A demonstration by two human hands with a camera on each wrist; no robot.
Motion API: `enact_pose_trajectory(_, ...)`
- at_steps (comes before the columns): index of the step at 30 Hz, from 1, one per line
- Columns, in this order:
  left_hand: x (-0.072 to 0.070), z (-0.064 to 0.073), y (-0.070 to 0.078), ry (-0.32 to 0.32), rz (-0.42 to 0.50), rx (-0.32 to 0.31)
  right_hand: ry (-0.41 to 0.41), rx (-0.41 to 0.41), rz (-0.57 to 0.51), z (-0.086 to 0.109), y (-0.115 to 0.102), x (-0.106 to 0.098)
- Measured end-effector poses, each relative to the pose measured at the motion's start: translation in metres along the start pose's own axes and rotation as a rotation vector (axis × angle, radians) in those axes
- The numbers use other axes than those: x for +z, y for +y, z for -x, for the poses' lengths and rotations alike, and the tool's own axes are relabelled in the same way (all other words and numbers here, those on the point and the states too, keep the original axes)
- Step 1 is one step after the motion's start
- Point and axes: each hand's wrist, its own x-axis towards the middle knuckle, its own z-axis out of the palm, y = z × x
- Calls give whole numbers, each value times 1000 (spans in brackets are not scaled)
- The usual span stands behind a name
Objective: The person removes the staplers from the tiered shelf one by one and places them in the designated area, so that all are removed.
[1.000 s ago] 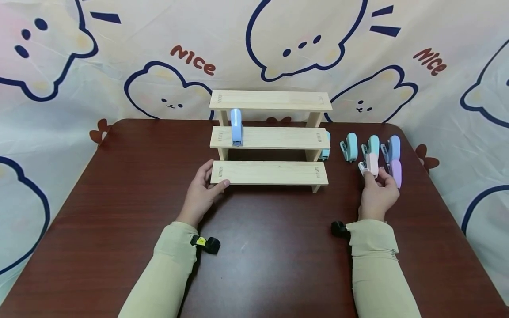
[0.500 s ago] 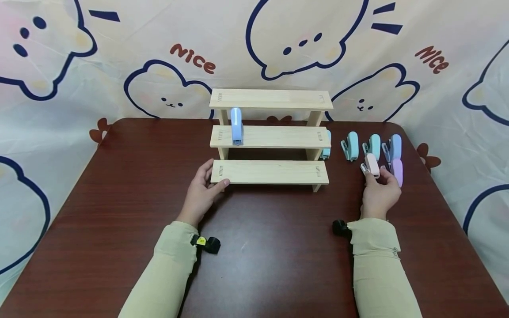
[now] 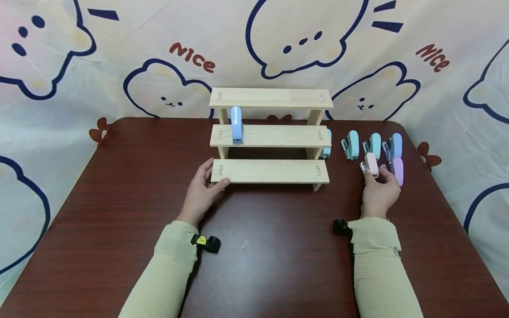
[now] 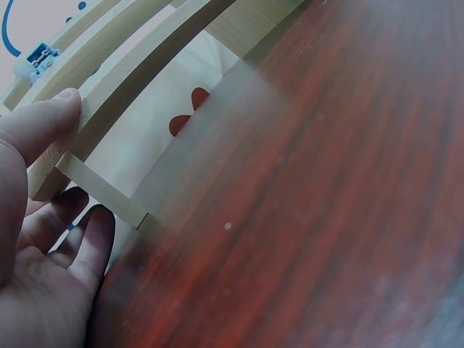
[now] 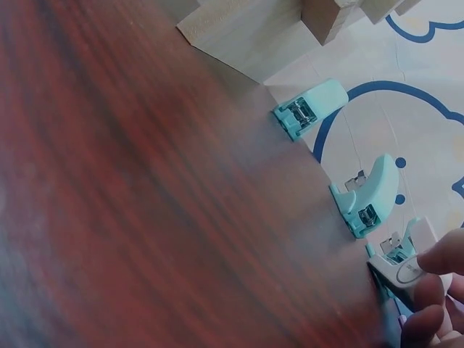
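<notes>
A three-tier wooden shelf point(image 3: 270, 171) stands at the back of the table. My left hand point(image 3: 199, 194) grips the left end of its lowest board, thumb on top and fingers at the side and below, as the left wrist view shows. With thumb and fingers my right hand point(image 3: 379, 194) pinches a white stapler point(image 3: 372, 164). That stapler is in front of a teal stapler point(image 3: 374, 143), partly covering it. Just right of the hand is a purple stapler point(image 3: 397, 171). A light blue stapler point(image 3: 237, 126) sits on the middle board, near its left end.
Another teal stapler point(image 3: 351, 145) stands between the shelf and the right hand. One more teal stapler point(image 3: 327, 145) is partly hidden behind the shelf's right side. A blue stapler point(image 3: 394, 145) is at the far right. A printed cloth point(image 3: 230, 39) hangs behind the brown table point(image 3: 270, 247).
The white stapler has shifted very slightly in the right hand's pinch, tilting a little. The left hand keeps its hold on the shelf. The whole view has drifted slightly.
</notes>
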Motion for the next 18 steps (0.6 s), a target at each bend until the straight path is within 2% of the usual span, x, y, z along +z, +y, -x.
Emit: enact_pose_trajectory(18, 0, 1, 1, -4, -2, 9, 0, 3, 13, 0, 1, 1)
